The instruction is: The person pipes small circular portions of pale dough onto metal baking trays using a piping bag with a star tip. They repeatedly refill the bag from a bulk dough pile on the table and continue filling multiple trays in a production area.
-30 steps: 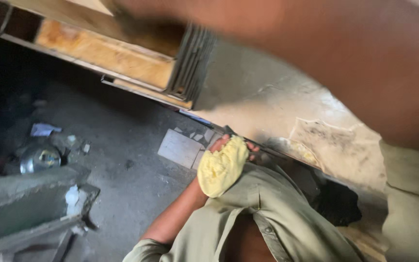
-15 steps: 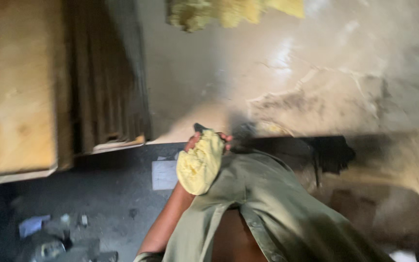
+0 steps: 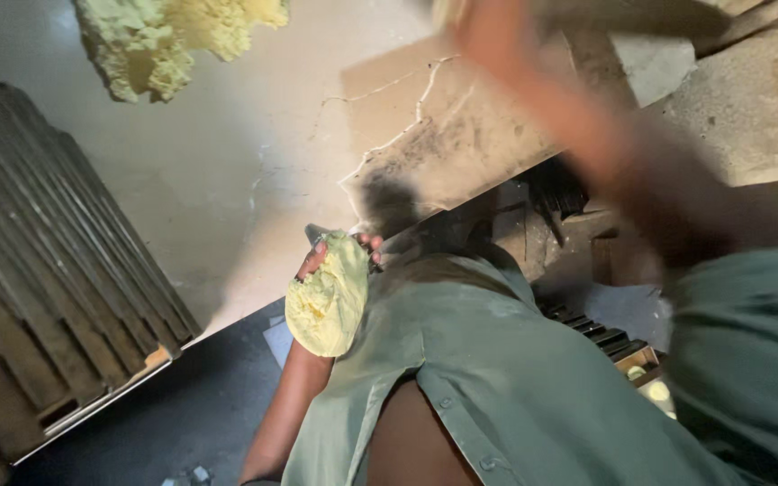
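My left hand (image 3: 311, 262) is closed around a flattened lump of pale yellow dough (image 3: 326, 304), held against the front of my green shirt (image 3: 497, 360) at the edge of a pale stone slab (image 3: 254, 171). A bigger mass of the same yellow dough (image 3: 173, 36) lies on the slab at the top left. My right hand (image 3: 474, 31) is raised at the top of the view, and its arm runs down to the right. It is badly blurred, so its fingers cannot be made out.
A stack of ribbed wooden boards (image 3: 47, 270) lies on the slab at the left. Rough, cracked grey slabs (image 3: 731, 108) sit at the upper right. Below the slab's edge is a dark floor (image 3: 191, 414) with a pale flat piece (image 3: 277, 340).
The view has swung, so the wooden stack now sits further left. My right arm has come into view across the upper right. The left hand still holds the dough lump.
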The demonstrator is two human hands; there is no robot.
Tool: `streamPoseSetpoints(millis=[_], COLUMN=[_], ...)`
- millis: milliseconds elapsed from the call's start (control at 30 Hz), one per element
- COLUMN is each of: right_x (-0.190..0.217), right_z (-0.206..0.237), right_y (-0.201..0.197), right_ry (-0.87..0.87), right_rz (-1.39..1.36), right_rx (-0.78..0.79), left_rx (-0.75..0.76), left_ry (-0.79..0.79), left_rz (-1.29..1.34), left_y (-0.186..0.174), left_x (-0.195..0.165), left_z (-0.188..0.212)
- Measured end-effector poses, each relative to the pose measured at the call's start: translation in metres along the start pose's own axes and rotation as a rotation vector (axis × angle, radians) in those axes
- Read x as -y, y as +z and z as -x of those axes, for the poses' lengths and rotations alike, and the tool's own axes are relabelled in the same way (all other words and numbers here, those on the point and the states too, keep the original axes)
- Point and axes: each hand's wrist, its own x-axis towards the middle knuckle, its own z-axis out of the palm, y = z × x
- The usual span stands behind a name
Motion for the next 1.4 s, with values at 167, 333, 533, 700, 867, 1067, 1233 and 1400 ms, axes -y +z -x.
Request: streamPoseSetpoints(millis=[167, 333, 533, 700, 867, 1067, 1233, 1400], right_x=[0.039, -0.087, -0.341, -0.366, -0.309, -0.203, -0.103, -0.068], right_z=[0.152, 0.186, 0.123, 0.099, 0.100, 0.094, 0.076, 0.005], right_y=[0.071, 0.073, 0.063, 0.077, 0.083, 0.077, 0.142, 0.187], right_ry=[0.108, 0.155, 0.521, 0.172, 0.190, 0.099, -0.235, -0.612], right_rz=[-0.417, -0.719, -0.372, -0.067, -0.089, -0.500, -0.531, -0.410], right_rx=[0.429, 0.497, 0.067, 0.513, 0.697, 0.841, 1.071, 1.522], left_rx=[-0.048, -0.168, -0.374, -0.428, -0.441, -0.452, -0.375, -0.418], left_ry=[-0.118, -0.130, -0.170, 0.006, 0.166, 0.121, 0.067, 0.044], left_rz=[-0.065, -0.137, 0.000, 0.046, 0.132, 0.160, 0.157, 0.270], left_y=[0.025, 0.013, -0.013, 0.000, 0.008, -0.017, -0.064, -0.086], left_x=[0.036, 0.103, 0.191, 0.216, 0.192, 0.165, 0.159, 0.144], left_z=[-0.052, -0.123, -0.193, -0.204, -0.208, -0.227, -0.243, -0.246])
